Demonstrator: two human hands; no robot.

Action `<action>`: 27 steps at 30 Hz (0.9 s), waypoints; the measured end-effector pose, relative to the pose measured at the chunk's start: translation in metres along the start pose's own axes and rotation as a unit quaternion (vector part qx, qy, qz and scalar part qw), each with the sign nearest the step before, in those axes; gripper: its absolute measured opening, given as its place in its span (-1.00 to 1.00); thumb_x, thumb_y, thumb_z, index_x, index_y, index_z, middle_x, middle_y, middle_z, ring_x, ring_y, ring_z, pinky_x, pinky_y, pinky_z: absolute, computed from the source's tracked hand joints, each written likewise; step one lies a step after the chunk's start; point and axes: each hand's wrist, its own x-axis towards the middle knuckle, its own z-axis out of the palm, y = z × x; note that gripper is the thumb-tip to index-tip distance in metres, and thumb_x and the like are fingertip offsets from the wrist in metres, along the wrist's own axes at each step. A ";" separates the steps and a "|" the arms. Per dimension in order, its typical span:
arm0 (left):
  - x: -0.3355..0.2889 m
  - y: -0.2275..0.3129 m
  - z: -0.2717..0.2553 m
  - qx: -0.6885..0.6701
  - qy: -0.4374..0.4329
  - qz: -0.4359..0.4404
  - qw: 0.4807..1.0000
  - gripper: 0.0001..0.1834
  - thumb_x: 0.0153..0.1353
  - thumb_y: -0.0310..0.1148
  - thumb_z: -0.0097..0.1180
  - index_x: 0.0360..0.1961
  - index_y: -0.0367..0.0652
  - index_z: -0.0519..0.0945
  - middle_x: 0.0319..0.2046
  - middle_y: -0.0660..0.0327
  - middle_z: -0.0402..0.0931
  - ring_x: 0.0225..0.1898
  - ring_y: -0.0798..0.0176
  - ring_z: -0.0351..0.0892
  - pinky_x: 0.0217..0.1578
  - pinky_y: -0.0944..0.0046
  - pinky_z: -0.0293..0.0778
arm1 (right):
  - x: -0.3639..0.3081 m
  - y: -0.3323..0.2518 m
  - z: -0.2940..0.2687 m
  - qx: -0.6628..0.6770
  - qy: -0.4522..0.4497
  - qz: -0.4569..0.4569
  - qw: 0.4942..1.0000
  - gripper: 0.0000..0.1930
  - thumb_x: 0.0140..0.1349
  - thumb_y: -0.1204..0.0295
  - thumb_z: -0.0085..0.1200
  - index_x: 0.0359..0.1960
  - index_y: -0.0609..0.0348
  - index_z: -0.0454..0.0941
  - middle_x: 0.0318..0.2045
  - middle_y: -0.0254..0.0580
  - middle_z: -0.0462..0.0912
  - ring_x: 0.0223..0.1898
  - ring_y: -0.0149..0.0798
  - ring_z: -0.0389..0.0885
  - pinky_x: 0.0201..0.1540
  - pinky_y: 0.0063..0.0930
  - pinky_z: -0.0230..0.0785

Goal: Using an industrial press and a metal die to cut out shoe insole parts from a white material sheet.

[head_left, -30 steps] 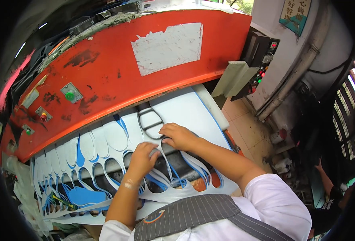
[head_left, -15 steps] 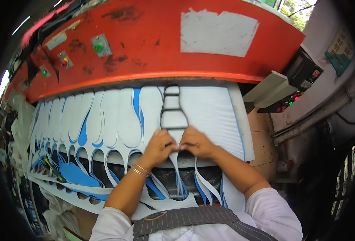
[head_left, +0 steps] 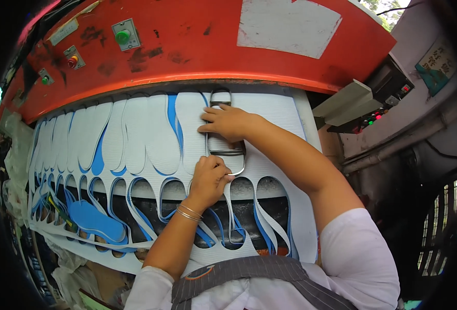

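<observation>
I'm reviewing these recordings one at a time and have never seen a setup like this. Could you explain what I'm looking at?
No robot here: these are a person's bare hands, seen from above by a wide fisheye camera worn on the head, which is why straight edges bend.

Across the top stands a large red machine with buttons, including a green one. Below it lies a white ribbed sheet with foot-shaped outlines in it and, nearer the person, rounded openings. A blue foot-shaped piece lies at the left.

On the sheet is a metal frame with crossbars. The left hand seems to pinch its near end; the right hand lies across its middle, hiding exactly how it grips.
</observation>
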 end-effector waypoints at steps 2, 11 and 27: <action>0.020 0.018 -0.018 -0.013 0.033 0.022 0.999 -0.89 -0.04 -0.38 0.34 -0.50 -0.13 0.64 -0.34 0.19 0.42 -0.27 0.09 0.33 -0.17 0.13 0.28 | 0.008 0.011 0.001 -0.026 0.013 -0.016 0.999 -0.26 -0.19 0.32 0.45 0.17 -0.18 0.46 0.28 -0.16 0.33 0.42 -0.13 0.11 0.35 -0.11 0.11; -0.001 -0.007 0.004 0.174 -0.050 -0.050 0.982 0.00 0.05 0.15 0.26 0.28 -0.44 0.25 0.27 -0.27 0.24 0.29 -0.18 0.29 0.27 0.01 0.22 | -0.007 0.019 0.032 0.127 0.341 -0.118 0.924 -0.89 -0.02 0.54 0.11 -0.42 0.09 0.52 -0.34 -0.27 0.60 -0.17 -0.12 0.61 0.19 -0.19 0.40; 0.138 -0.077 0.024 0.410 -0.080 0.050 0.907 -0.59 0.29 -0.21 -0.04 0.12 -0.10 0.54 0.31 0.17 0.31 0.39 0.08 0.15 0.34 -0.03 0.08 | -0.109 0.020 0.010 0.424 0.117 0.524 0.729 -0.67 0.14 0.48 0.00 -0.02 0.21 0.48 -0.21 0.25 0.62 -0.09 0.21 0.60 0.03 -0.06 0.41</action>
